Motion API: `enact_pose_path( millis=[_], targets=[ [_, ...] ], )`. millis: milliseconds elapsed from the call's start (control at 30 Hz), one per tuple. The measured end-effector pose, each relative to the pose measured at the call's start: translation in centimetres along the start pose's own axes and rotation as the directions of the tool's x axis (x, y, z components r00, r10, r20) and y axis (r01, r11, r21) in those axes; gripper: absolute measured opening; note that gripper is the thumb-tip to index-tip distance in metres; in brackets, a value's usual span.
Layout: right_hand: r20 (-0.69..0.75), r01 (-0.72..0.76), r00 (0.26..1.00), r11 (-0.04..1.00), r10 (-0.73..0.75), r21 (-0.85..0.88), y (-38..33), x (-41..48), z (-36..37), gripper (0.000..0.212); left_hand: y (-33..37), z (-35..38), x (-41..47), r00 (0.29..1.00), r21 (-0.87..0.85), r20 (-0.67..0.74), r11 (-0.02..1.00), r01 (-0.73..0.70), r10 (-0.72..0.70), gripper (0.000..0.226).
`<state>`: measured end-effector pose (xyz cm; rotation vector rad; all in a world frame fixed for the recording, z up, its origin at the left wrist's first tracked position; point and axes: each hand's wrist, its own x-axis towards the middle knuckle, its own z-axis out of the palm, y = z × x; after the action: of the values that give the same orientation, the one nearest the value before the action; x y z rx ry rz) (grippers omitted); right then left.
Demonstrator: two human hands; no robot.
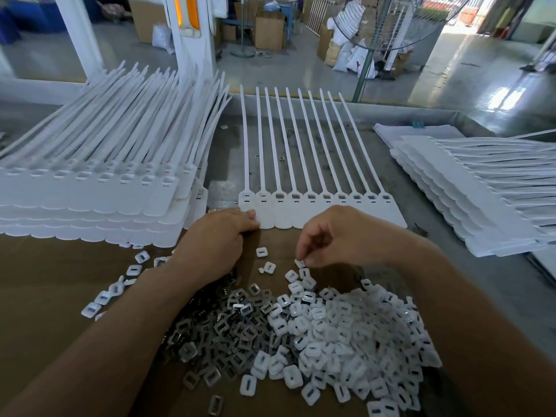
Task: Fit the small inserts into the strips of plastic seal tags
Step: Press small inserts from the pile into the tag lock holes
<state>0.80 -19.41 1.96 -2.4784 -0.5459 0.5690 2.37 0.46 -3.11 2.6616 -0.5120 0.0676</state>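
The left hand (221,236) grips the tag strip (331,213) by its corner, apparently steadying it, while the right hand (343,236) pinches one white insert (300,263) (at the edge of the pile (346,326)) for fitting.

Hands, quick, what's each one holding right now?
Left hand: grips the tag strip at its near corner.
Right hand: pinches one white insert.

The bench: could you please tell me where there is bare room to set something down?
Bare cardboard lies left, between the left stack and your left forearm. A narrow grey benchtop gap runs between the centre strip and right stack. The insert pile is crowded.
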Motion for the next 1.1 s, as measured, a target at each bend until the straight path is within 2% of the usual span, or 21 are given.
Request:
enact_pose_path(
  millis=[333, 467, 600, 767, 1100],
  targets=[
    [0.011, -0.003, 1.0, 0.998, 0.004, -0.056, 0.9, 0.2, 1.4, 0.017, -0.2, 0.3, 0.2, 1.0, -0.006, 0.011, 1.0, -0.004, 0.004, 0.048],
    [0.02, 0.008, 1.0, 0.995, -0.006, -0.101, 0.8, 0.0, 1.5, 0.029, -0.2, 0.3, 0.2, 1.0, -0.011, 0.012, 1.0, -0.009, 0.009, 0.047],
    [0.009, 0.019, 1.0, 0.996, -0.019, -0.089, 1.2, -0.5, 1.4, 0.026, -0.1, 0.3, 0.0, 1.0, -0.017, 0.009, 1.0, -0.012, 0.012, 0.047],
    [-0.135, 0.049, 0.99, 0.992, -0.034, 0.113, 1.5, -0.9, 1.2, 0.02, -0.1, 0.3, 0.1, 1.0, -0.014, 0.006, 1.0, -0.01, 0.011, 0.045],
    [-0.435, 0.024, 0.898, 0.978, 0.069, 0.205, 2.2, -0.1, 1.2, 0.009, 0.0, 0.3, 0.0, 1.0, -0.017, 0.0, 1.0, -0.013, 0.013, 0.045]
  ],
)
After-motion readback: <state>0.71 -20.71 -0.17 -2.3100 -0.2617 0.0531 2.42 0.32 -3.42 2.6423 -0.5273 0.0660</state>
